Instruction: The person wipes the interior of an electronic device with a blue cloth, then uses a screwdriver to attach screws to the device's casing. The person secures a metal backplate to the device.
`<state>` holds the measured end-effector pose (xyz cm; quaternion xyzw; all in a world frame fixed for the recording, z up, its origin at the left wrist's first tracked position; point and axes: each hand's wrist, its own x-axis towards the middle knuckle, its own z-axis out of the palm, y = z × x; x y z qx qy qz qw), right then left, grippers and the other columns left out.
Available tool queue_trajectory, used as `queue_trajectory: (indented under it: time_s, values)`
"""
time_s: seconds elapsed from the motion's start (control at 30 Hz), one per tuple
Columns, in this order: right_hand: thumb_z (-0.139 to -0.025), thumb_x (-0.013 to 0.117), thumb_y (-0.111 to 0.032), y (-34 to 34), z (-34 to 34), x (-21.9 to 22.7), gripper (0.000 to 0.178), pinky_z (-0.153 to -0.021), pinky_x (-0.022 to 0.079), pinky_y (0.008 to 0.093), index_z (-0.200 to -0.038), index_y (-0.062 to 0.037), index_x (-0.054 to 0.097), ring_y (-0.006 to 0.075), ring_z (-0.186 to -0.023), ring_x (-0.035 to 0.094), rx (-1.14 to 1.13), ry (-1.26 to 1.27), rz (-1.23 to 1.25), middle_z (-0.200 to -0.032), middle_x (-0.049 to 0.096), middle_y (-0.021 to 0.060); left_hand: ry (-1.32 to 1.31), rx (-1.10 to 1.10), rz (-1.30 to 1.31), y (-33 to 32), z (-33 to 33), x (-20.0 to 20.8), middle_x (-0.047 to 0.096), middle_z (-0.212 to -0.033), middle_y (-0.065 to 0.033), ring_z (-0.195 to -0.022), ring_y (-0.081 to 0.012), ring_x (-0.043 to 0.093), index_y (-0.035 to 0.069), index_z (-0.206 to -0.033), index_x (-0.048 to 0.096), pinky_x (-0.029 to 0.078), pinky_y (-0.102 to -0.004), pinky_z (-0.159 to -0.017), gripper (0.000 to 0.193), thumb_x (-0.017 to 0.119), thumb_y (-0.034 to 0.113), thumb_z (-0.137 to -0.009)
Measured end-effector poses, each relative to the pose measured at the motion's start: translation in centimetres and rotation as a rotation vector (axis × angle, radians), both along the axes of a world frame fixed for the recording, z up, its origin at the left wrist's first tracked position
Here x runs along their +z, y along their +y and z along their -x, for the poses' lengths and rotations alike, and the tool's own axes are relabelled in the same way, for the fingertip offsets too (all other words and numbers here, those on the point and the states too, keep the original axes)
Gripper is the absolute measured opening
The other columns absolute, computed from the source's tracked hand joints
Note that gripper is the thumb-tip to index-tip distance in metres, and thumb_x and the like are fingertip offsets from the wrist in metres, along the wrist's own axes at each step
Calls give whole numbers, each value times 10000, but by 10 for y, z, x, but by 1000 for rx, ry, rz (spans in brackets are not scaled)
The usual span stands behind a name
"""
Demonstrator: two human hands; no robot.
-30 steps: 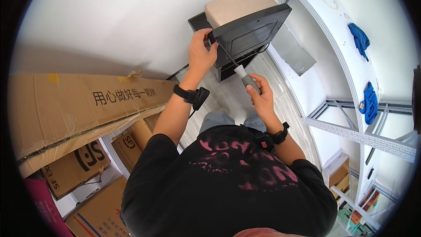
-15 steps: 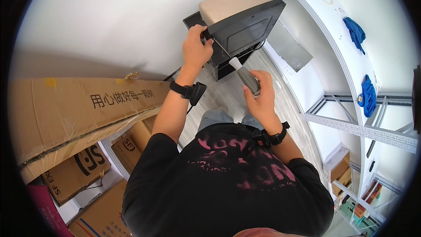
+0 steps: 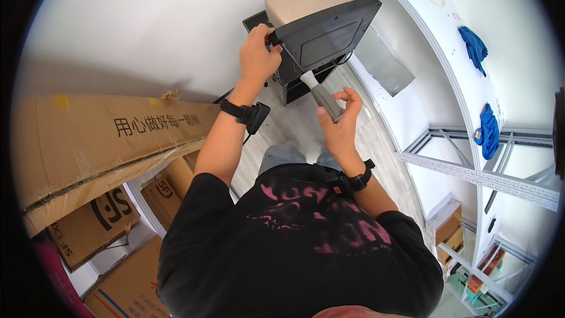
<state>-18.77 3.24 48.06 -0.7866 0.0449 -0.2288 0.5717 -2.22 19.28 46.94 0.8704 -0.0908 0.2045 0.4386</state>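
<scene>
while the screwdriver [image 3: 322,95] slants up to the panel [image 3: 335,35], tip hidden, screw work looks under way but unfinished, left hand [image 3: 258,58] pinching the panel's corner, right hand [image 3: 341,131] fingers loosely parted about the handle, remaining turns unclear.

Wears a loose black T-shirt [image 3: 282,271] with short, wide sleeves [image 3: 213,191]. Displays across the chest a pink print [image 3: 353,229] of smeared, brushy lettering, patchy in places. Carries on the left wrist a black strap [image 3: 231,108] with a boxy black module [image 3: 256,119], trailing a thin dark cable [image 3: 248,139]. Has another black strap [image 3: 362,176] around the right wrist. Shows pale blue-grey trousers [image 3: 281,156] beyond the shirt hem. Leaves left hand [image 3: 258,59] and right hand [image 3: 342,126] ungloved.
</scene>
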Motion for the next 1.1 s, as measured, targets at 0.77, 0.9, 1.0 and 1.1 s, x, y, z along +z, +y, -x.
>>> queue_trajectory:
  time_s: [0.77, 0.9, 1.0, 1.1]
  values:
    - [-874, 643, -160, -10, -5, -4, 563, -823, 446, 345, -1303, -25, 304, 180, -888, 514, 86, 163, -279, -1032, 449, 101, -10, -2, -27, 4, 2, 1, 651, -952, -114, -788, -233, 661, 22, -977, 558, 515, -324, -627, 302, 705, 11, -713]
    - [-881, 643, -179, -5, -5, -21, 564, -860, 424, 368, -1301, -20, 303, 187, -934, 502, 51, -130, -80, -1050, 454, 102, 23, -32, -12, 5, 0, 0, 633, -971, -103, -806, -269, 647, 43, -994, 541, 515, -353, -671, 324, 701, 28, -713]
    - [-889, 634, -172, -21, -8, -51, 597, -720, 463, 291, -1331, -43, 253, 158, -822, 527, 50, 2, 42, -1100, 435, 119, 27, -36, -13, 4, 0, 0, 625, -970, -99, -814, -287, 638, 53, -995, 531, 514, -370, -698, 333, 702, 37, -710]
    - [-876, 641, -157, -13, -8, -35, 591, -826, 425, 351, -1318, -23, 272, 196, -918, 497, 54, 2, -37, -1112, 443, 134, 44, -11, -12, 4, -1, 1, 624, -962, -104, -814, -286, 638, 48, -983, 528, 514, -368, -702, 331, 706, 34, -705]
